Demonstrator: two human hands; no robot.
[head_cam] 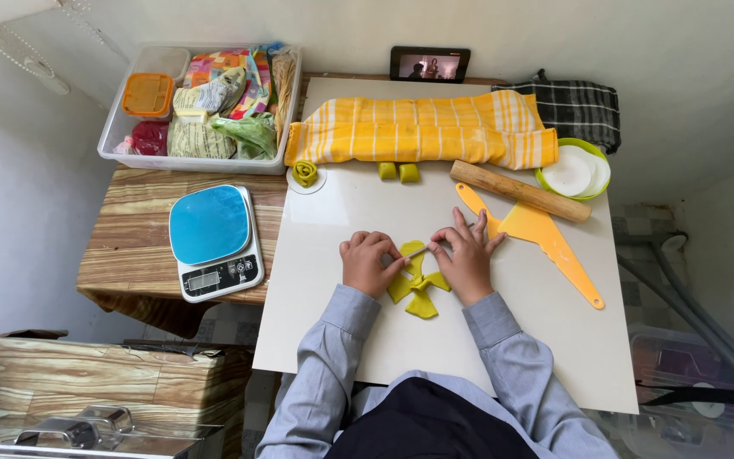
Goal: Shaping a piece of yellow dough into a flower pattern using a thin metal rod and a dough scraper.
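Closest to you, your grey-blue sleeves reach forward over a white rectangular worktop [333,340]. Just beyond the cuffs lies a flat yellow-green piece of dough cut into petal-like lobes [419,289], spread between your two hands near the middle of the board.

Your left hand [367,262] is curled into a loose fist with its fingers closed, resting on the dough's left edge. Your right hand [467,255] rests on the dough's right side, its fingers pinched around a thin pale stick [416,251] that runs across toward the left hand; whether the left fingers also grip it cannot be told.

To the right of your right hand lies a translucent orange plastic cutter with a long pointed blade [545,242]. Left of the board, on a wood-grain table, sits a white kitchen scale with a blue top [214,240].

Further on, a wooden rolling pin [520,191] lies slanted beside a green-rimmed bowl of white flour [575,170]. Two small yellow-green dough cubes [398,172] and a rolled dough spiral [304,173] sit at the board's far edge, just before a yellow striped cloth [422,129]. Farthest away are a clear plastic tub of packets [201,106], a dark checked cloth [575,106] and a small screen [429,64] leaning against the wall.
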